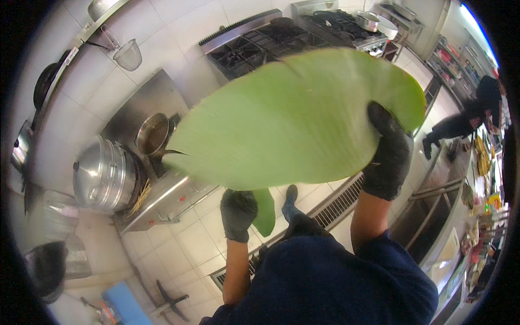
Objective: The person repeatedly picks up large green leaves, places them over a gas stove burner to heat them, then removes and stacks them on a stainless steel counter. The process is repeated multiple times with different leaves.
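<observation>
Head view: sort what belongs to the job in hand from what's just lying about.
In use:
- leaf, large and green
- right hand, gripping it near one end
- left hand, closed at its lower edge

Apparently just about, untouched:
- lidded pot
- pan
- strainer, hanging
- stove

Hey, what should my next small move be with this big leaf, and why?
I'd probably ease your left hand toward the left end of the large green leaf to steady it. Your right hand grips the opposite side, while the left end reaches well past your left hand and looks blurred, so it may be swaying.
</observation>
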The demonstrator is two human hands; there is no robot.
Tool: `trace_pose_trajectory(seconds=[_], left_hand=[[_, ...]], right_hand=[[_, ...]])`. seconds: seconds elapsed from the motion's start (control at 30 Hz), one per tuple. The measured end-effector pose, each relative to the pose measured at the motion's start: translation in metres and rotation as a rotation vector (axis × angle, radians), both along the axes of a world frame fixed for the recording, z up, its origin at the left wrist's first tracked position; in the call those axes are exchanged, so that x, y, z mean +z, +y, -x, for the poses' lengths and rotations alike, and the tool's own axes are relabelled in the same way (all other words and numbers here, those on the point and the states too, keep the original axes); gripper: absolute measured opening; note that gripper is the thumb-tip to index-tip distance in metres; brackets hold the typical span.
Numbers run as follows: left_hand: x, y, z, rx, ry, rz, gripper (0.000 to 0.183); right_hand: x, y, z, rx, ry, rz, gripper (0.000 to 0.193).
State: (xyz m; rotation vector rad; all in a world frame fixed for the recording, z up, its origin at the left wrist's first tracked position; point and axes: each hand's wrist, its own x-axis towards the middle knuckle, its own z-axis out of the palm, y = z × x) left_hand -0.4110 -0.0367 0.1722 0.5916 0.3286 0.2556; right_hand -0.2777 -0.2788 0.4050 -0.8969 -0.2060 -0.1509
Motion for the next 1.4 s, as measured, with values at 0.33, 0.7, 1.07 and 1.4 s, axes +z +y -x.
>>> trace_pose_trajectory(seconds=[0.33,0.7,1.07,1.4], left_hand=[[0.020,0.085,-0.157,0.177,0.059,0.339,0.026],[0.017,0.189,-0.288,0.103,0.140,-0.326,0.041],[0.062,0.357,-0.507,0.053,-0.004,-0.722,0.038],[-0.038,0.407,-0.671,-0.102,0.402,-1.249,0.017]], right_hand=[[-0.092,-0.022,-0.164,-0.206,0.337,0.153,0.031],[-0.164,0.020,-0.224,-0.012,0.473,0.431,0.029],[-0.239,0.130,-0.331,0.001,0.495,0.559,0.014],[-0.335,0.218,-0.400,-0.299,0.730,1.061,0.016]])
